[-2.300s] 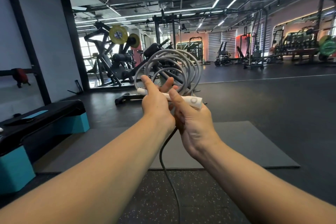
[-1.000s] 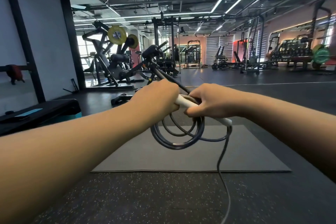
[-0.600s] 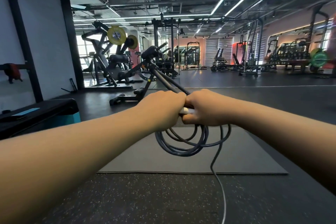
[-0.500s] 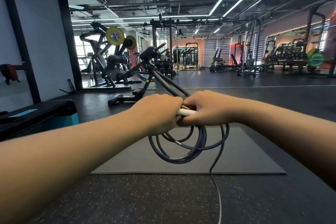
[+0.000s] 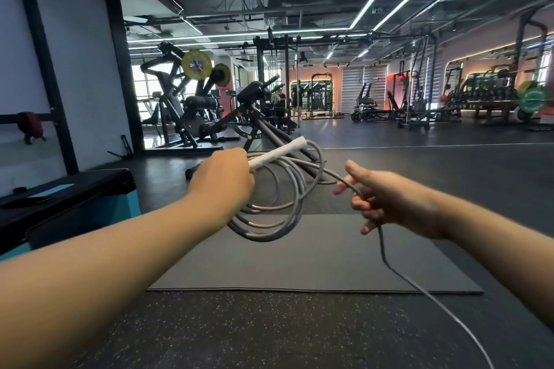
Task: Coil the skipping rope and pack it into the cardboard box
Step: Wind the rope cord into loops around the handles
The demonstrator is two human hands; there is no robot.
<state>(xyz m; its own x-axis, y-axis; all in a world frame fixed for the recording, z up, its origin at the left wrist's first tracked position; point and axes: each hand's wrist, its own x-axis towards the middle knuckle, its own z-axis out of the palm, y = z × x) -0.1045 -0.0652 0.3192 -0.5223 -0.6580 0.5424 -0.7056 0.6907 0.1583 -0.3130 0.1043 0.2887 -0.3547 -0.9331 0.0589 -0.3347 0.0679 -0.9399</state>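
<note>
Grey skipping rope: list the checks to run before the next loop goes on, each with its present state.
1. Left hand closed on the white handle and the coil: ok.
2. Loops of the grey skipping rope gathered in one bundle: ok.
3. Right hand holding the free length: ok, loosely.
4. Free tail clear of snags: cannot tell, it runs out of frame.
5. Second handle in sight: not ok.
6. Cardboard box in sight: not ok.
</note>
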